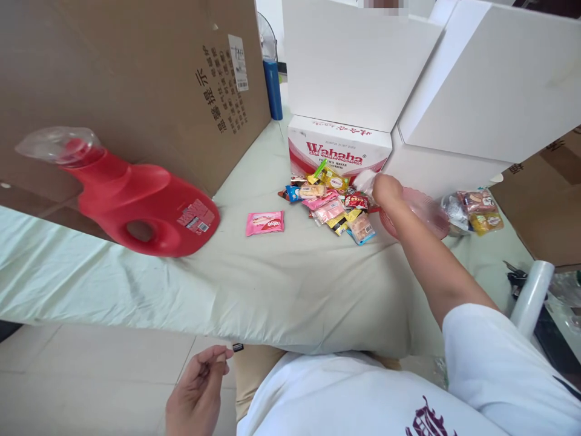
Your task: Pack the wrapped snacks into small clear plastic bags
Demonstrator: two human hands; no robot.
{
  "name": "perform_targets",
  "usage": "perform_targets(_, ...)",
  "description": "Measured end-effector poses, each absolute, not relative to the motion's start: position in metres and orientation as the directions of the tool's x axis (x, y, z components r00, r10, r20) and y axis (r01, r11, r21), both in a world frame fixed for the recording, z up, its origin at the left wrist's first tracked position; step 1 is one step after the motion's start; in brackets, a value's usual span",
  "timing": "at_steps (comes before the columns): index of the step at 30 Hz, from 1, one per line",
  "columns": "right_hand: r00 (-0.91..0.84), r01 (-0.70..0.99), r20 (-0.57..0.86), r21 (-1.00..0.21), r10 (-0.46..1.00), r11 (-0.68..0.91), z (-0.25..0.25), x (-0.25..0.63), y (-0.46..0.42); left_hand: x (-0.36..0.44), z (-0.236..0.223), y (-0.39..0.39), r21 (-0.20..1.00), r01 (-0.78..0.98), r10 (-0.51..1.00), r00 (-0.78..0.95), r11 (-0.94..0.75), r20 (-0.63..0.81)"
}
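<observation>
My right hand [387, 191] is closed over the right edge of a snack pile, with a whitish packet [364, 180] at its fingers; the fingertips are mostly hidden. The pile of small wrapped snacks [329, 209] lies in front of a Wahaha water carton [340, 148]. Under my right forearm stands a clear pink bowl [426, 212], partly covered by the arm. A pink nabati wafer packet [265, 223] lies alone to the left of the pile. Below the table's front edge, my left hand [200, 387] has its fingers pinched together, near a small black thing [238, 347] I cannot identify.
A red detergent jug [149, 200] stands at left before a large brown carton [149, 79]. White boxes [354, 66] rise at the back. More wrapped snacks [479, 212] sit right of the bowl, and a roll of clear film [533, 297] stands at far right.
</observation>
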State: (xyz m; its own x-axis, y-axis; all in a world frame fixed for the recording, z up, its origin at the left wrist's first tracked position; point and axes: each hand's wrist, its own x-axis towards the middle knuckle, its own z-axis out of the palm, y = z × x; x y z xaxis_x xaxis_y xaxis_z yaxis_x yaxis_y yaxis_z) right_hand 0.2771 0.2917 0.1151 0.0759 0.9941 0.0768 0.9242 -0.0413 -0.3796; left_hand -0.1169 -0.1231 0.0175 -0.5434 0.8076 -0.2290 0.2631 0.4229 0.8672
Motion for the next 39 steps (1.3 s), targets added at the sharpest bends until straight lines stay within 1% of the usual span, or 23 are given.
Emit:
perform_targets(1,0.096,0.903,0.123,-0.427,0.988,-0.035,0.118,0.282,0.280,-0.111,0.019,-0.118,0.877,0.259,0.827,-0.513,0.405,-0.230)
perform_targets(2,0.117,0.859,0.157,-0.511,0.981,-0.021,0.120,0.286,0.265,-0.102,0.022,-0.111,0.889,0.254,0.853,-0.469,0.380,-0.230)
perform_targets(3,0.130,0.777,0.165,-0.629,0.978,0.003,0.120,0.288,0.246,-0.091,0.026,-0.102,0.904,0.249,0.882,-0.414,0.349,-0.226)
perform_targets(4,0.122,0.631,0.121,-0.776,0.985,0.018,0.118,0.289,0.224,-0.078,0.030,-0.091,0.922,0.238,0.913,-0.346,0.307,-0.215)
perform_targets(5,0.102,0.426,0.029,-0.904,0.994,-0.017,0.114,0.288,0.200,-0.063,0.036,-0.079,0.939,0.223,0.940,-0.278,0.263,-0.197)
perform_targets(6,0.037,0.209,-0.082,-0.974,0.996,-0.088,0.109,0.285,0.176,-0.047,0.041,-0.065,0.954,0.211,0.963,-0.208,0.214,-0.170)
perform_targets(7,-0.005,0.021,-0.160,-0.987,0.987,-0.160,0.102,0.282,0.151,-0.031,0.046,-0.050,0.968,0.202,0.983,-0.133,0.151,-0.126)
perform_targets(8,-0.039,-0.126,-0.230,-0.964,0.972,-0.233,0.096,0.277,0.128,-0.015,0.050,-0.035,0.978,0.195,0.995,-0.073,0.075,-0.062)
perform_targets(9,-0.080,-0.234,-0.291,-0.924,0.953,-0.302,0.089,0.273,0.108,0.000,0.053,-0.021,0.982,0.189,1.000,-0.018,-0.009,0.012)
perform_targets(11,-0.142,-0.371,-0.386,-0.833,0.911,-0.411,0.077,0.264,0.076,0.029,0.057,0.006,0.978,0.173,0.993,0.045,-0.119,0.112)
perform_targets(13,-0.195,-0.441,-0.447,-0.755,0.873,-0.485,0.069,0.258,0.056,0.053,0.057,0.026,0.976,0.155,0.985,0.100,-0.154,0.139)
perform_targets(16,-0.225,-0.491,-0.477,-0.698,0.849,-0.522,0.065,0.255,0.043,0.079,0.054,0.041,0.982,0.140,0.973,0.211,-0.125,0.094)
perform_targets(18,-0.208,-0.501,-0.450,-0.713,0.868,-0.490,0.065,0.255,0.039,0.089,0.050,0.043,0.994,0.103,0.977,0.213,-0.034,0.012)
perform_targets(19,-0.194,-0.489,-0.422,-0.742,0.886,-0.460,0.065,0.254,0.037,0.091,0.048,0.042,0.997,0.073,0.979,0.197,0.028,-0.042)
perform_targets(20,-0.182,-0.453,-0.384,-0.784,0.905,-0.424,0.064,0.254,0.035,0.093,0.047,0.041,0.995,0.039,0.979,0.182,0.090,-0.095)
perform_targets(22,-0.169,-0.323,-0.300,-0.883,0.939,-0.340,0.061,0.252,0.032,0.093,0.044,0.037,0.984,-0.014,0.970,0.171,0.180,-0.175)
perform_targets(24,-0.149,-0.183,-0.252,-0.943,0.956,-0.277,0.056,0.250,0.030,0.090,0.042,0.034,0.975,-0.030,0.963,0.169,0.219,-0.211)
perform_targets(25,-0.122,-0.142,-0.249,-0.954,0.961,-0.265,0.054,0.250,0.030,0.088,0.042,0.032,0.974,-0.031,0.963,0.162,0.225,-0.217)
perform_targets(27,-0.047,-0.133,-0.275,-0.951,0.960,-0.279,0.050,0.251,0.030,0.084,0.040,0.030,0.973,-0.043,0.967,0.125,0.228,-0.221)
perform_targets(31,0.044,-0.267,-0.336,-0.911,0.941,-0.313,0.048,0.260,0.032,0.068,0.037,0.028,0.953,-0.148,0.965,0.043,0.263,-0.259)
perform_targets(34,0.025,-0.315,-0.400,-0.873,0.916,-0.372,0.049,0.268,0.031,0.052,0.036,0.027,0.934,-0.171,0.948,0.101,0.315,-0.302)
perform_targets(37,0.023,-0.263,-0.449,-0.865,0.893,-0.428,0.050,0.270,0.027,0.045,0.037,0.020,0.948,-0.148,0.955,0.136,0.282,-0.262)
perform_targets(39,0.049,-0.220,-0.437,-0.882,0.898,-0.417,0.051,0.266,0.024,0.051,0.039,0.012,0.969,-0.121,0.971,0.138,0.213,-0.196)
